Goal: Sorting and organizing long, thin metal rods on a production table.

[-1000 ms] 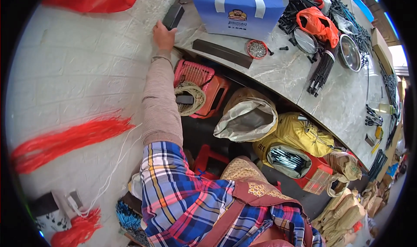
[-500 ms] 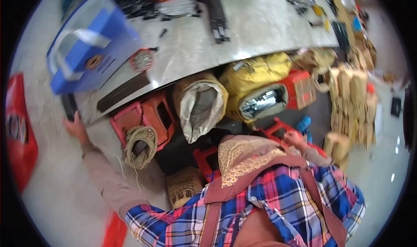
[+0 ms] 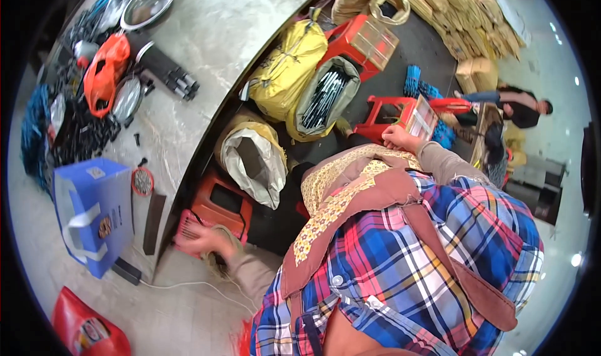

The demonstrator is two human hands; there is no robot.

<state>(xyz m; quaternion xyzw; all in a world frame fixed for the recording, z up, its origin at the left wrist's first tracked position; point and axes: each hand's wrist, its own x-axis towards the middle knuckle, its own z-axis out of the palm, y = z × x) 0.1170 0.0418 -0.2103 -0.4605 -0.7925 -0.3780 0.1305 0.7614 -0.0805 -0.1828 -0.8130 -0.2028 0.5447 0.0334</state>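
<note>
My left hand (image 3: pixel 210 240) is over a pink plastic basket (image 3: pixel 186 232) beside an orange-red stool (image 3: pixel 219 199), at the end of the table. Its fingers stretch out across the basket; whether they touch it is hard to tell. A coil of tan cord (image 3: pixel 219 269) shows partly behind my wrist. At the right, my right hand (image 3: pixel 400 138) is raised with curled fingers and nothing visible in it. It is nearest to a red stool (image 3: pixel 379 121) with a cardboard piece (image 3: pixel 422 119). An open sack with a pale lining (image 3: pixel 253 168) stands between my hands.
A yellow sack (image 3: pixel 282 74) and a sack of dark rods (image 3: pixel 322 99) stand along the table edge (image 3: pixel 206 121). On the table are a blue bag (image 3: pixel 94 212), black tubes (image 3: pixel 169 71), an orange bag (image 3: pixel 105 74) and a metal bowl (image 3: pixel 149 5). A person (image 3: pixel 523 108) is far right.
My left hand has left the dark object by the blue bag and come in to the pink basket. My body and view have turned left. My right hand stays curled.
</note>
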